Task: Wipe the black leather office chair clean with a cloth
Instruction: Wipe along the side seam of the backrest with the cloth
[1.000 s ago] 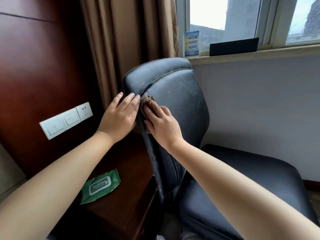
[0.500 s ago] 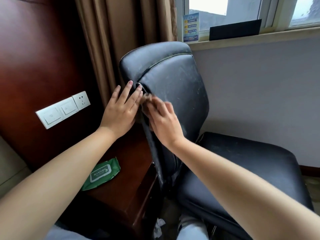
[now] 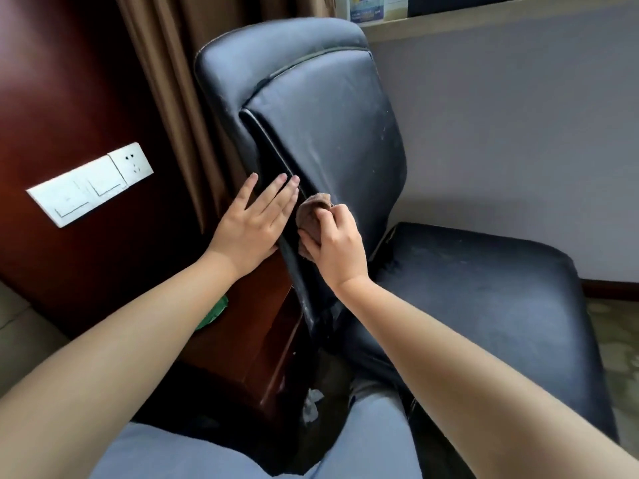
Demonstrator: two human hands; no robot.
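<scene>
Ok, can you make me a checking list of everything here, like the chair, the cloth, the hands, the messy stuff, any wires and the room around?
Surface: dark wooden desk beside the chair, mostly hidden by the left arm.
Job's things: black leather chair, pale scuffs on backrest and seat; brown cloth bunched against the backrest's side edge.
Clutter: green wipes pack on the desk, partly hidden; crumpled white scrap on the floor under the chair.
Grippers: left hand flat on the backrest's side, fingers straight; right hand grips the cloth.
Cables: nothing seen.
Surroundings: white switch and socket panel on the wood wall, brown curtain, window sill, grey wall.
</scene>
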